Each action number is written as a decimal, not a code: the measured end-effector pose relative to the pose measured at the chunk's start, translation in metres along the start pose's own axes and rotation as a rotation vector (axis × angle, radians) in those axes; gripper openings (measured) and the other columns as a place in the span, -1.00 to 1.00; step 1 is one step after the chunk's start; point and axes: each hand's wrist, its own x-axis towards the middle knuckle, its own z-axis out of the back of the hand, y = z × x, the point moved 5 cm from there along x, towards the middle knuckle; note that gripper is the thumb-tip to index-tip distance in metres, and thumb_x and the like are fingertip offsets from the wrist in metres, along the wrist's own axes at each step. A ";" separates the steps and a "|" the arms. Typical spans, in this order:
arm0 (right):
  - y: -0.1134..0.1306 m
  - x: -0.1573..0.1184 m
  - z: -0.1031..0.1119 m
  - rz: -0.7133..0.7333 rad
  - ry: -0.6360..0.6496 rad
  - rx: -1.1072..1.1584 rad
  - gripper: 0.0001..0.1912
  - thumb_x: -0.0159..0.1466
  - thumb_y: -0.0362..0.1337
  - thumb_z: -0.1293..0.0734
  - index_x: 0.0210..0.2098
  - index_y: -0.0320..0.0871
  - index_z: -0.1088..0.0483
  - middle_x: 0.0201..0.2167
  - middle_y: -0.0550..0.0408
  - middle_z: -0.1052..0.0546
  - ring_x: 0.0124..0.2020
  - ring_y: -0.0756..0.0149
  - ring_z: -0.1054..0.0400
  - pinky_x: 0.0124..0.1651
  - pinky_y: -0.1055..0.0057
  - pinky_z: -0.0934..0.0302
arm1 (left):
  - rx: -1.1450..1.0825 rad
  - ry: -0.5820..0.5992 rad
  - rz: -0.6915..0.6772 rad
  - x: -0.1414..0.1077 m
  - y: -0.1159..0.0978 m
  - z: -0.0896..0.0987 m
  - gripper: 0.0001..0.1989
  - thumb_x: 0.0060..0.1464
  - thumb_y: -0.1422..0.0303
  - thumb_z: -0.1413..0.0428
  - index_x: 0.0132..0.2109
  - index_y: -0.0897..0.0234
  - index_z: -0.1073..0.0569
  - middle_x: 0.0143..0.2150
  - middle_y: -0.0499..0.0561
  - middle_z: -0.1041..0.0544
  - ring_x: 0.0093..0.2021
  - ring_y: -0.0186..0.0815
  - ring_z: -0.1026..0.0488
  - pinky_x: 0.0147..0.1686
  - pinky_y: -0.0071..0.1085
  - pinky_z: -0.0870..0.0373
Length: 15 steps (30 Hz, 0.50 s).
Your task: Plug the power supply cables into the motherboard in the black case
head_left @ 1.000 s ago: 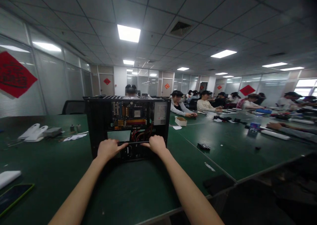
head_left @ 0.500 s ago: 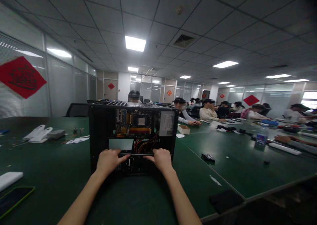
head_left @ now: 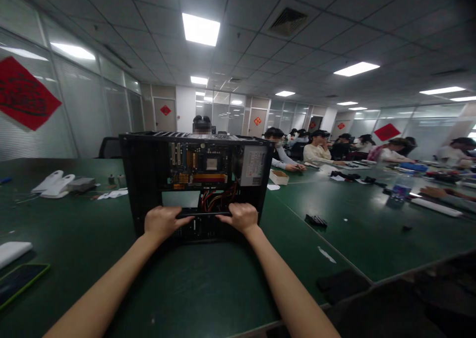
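A black computer case (head_left: 143, 179) stands upright on the green table, its open side facing me. Inside it are a circuit board (head_left: 199, 165), a silver power supply (head_left: 254, 165) at the upper right and a bundle of coloured cables (head_left: 213, 199). Across the lower part of the opening runs a black bar (head_left: 204, 213). My left hand (head_left: 161, 223) grips the bar near its left end, fingers wrapped behind it and thumb pointing inward. On the right part of the same bar, my right hand (head_left: 241, 217) is closed in a mirrored way.
On the green table (head_left: 208, 288), a phone (head_left: 22, 281) and a white object (head_left: 15, 252) lie at left, with white pieces (head_left: 55, 184) farther back. To the right are a small box (head_left: 278, 177), a black part (head_left: 316, 221) and a bottle (head_left: 401, 186). Several people sit beyond.
The view has tilted down, so the room and table sit differently in the picture. The case appears slightly larger and closer, and both hands keep the same grip on the bar.
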 end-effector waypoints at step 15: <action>-0.036 0.086 -0.077 -0.004 -0.091 -0.011 -0.29 0.27 0.32 -0.11 -0.45 -0.16 -0.51 -0.50 -0.08 -0.57 -0.47 0.22 -0.42 -0.42 0.43 0.05 | 0.076 -0.022 -0.021 0.091 0.017 -0.070 -0.30 0.16 -0.22 0.17 -0.33 0.25 -0.60 -0.32 0.19 -0.64 -0.28 -0.02 -0.55 -0.35 -0.30 -0.25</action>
